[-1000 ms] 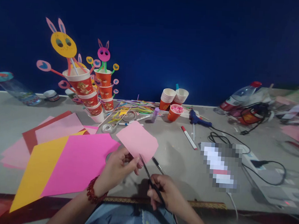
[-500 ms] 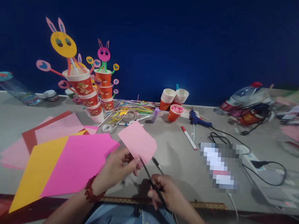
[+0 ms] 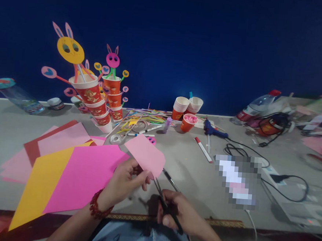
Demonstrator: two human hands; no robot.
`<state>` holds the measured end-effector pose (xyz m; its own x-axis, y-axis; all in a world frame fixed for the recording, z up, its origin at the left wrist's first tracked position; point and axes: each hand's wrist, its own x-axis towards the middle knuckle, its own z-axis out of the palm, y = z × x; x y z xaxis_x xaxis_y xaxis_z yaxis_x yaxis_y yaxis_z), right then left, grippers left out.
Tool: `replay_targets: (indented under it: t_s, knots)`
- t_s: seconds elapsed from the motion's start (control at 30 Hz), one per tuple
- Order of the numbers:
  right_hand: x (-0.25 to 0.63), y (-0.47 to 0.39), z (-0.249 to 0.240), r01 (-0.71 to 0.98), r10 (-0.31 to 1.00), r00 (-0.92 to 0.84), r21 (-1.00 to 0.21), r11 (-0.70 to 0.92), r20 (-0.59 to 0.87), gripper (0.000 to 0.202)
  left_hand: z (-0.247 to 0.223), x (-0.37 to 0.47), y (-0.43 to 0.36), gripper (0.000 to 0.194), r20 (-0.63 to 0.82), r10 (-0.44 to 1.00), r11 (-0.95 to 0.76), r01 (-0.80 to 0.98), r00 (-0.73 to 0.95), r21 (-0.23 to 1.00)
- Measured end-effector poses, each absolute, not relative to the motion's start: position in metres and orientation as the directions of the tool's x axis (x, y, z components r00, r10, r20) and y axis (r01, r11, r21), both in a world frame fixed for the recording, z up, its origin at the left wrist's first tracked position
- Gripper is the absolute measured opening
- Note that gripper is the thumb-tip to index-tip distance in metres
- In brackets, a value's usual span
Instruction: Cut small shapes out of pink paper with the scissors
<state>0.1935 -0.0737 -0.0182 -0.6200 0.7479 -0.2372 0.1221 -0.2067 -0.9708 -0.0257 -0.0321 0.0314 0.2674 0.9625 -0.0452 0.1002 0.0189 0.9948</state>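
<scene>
Pinching the near edge of a pale pink paper piece [image 3: 145, 154] between thumb and fingertips, the left hand [image 3: 125, 182] held it tilted up above the grey table [image 3: 190, 174] — a red bead bracelet [image 3: 96, 205] circled that wrist. The right hand [image 3: 178, 210] sat just below and to the right, fingers curled shut through the handles of the scissors [image 3: 164, 194], whose blades stood parted, their tips at the paper's lower right edge. Whether the blades actually touched the paper could not be told.

To the left of the hands lay loose sheets — a bright pink sheet [image 3: 85, 177] on top, a yellow sheet [image 3: 42, 183] beside it, paler pink and red ones beneath. Farther back stood stacked red cups with a yellow rabbit face [image 3: 70, 50] and a smaller pink rabbit face [image 3: 112, 60] on sticks. Coloured straws [image 3: 147, 116] were scattered near two stacks of paper cups [image 3: 186, 104], and one small cup [image 3: 188, 121] held pink scraps. A blue glue gun [image 3: 212, 129] and a red-capped marker [image 3: 203, 149] lay to the right, with black cables [image 3: 283, 180] trailing beyond. A plastic bottle [image 3: 257, 105] lay on its side by the wall.
</scene>
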Motion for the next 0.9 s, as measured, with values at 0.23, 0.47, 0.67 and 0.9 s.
replay_targets:
  t_s: [0.23,0.47,0.67,0.9]
  knots:
    - [0.204,-0.076,-0.015,-0.053,0.796,-0.582,-0.969,-0.241,-0.166,0.051,0.031,-0.029,-0.03,0.016,-0.026,0.969,0.012,0.056,0.247,0.998]
    - [0.164,-0.067,-0.011,-0.371,0.989,-0.073,-0.917,-0.149,-0.131,0.047,0.032,-0.015,-0.034,0.019,-0.075,0.968,0.053,0.097,0.241,0.994]
    - [0.136,-0.063,-0.005,-0.412,0.984,0.051,-0.901,-0.134,-0.17,0.046,0.033,-0.012,-0.035,0.022,-0.073,0.955,0.048,0.095,0.287,0.994]
    - [0.129,-0.064,-0.007,-0.382,0.97,0.178,-0.92,-0.088,-0.167,0.047,0.026,-0.013,-0.037,0.024,-0.064,0.958,0.053,0.046,0.281,0.998]
